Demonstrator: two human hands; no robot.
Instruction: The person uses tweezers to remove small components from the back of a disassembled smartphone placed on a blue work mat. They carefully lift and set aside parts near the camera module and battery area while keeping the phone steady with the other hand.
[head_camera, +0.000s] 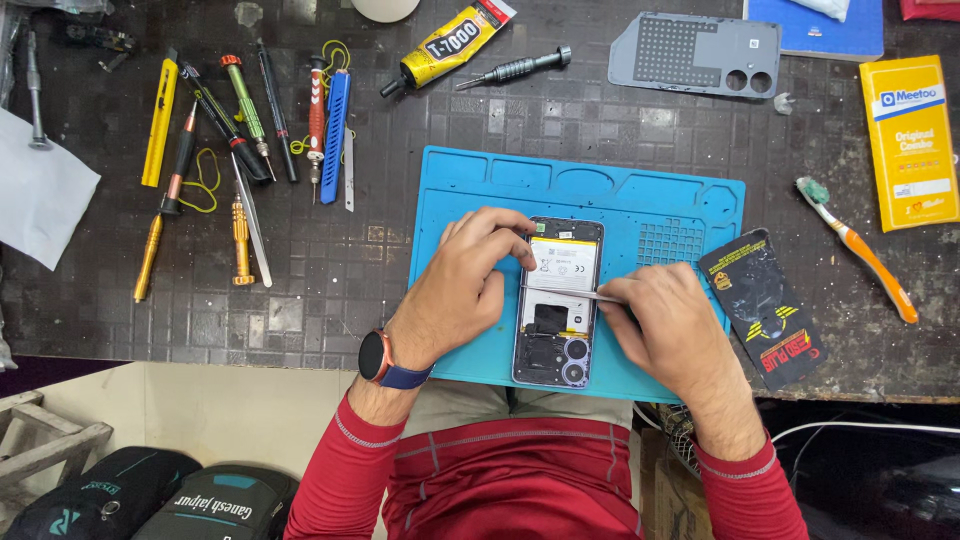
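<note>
We've got the opened smartphone (557, 300) at six o'clock on the blue repair mat (470, 190), left hand (455, 290) steadying it, right hand (665, 325) pinching tweezers (570, 292) mid-teardown; next calls for a delicate lift

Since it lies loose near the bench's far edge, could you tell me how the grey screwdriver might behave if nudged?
The grey screwdriver looks round-bodied and lies flat, so it would probably roll. Its metal look suggests it is stiff and fairly heavy for its size.

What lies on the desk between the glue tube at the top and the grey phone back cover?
In the head view, one dark metal screwdriver lies on the desk between the glue tube and the grey back cover; nothing else sits in that stretch.
</note>
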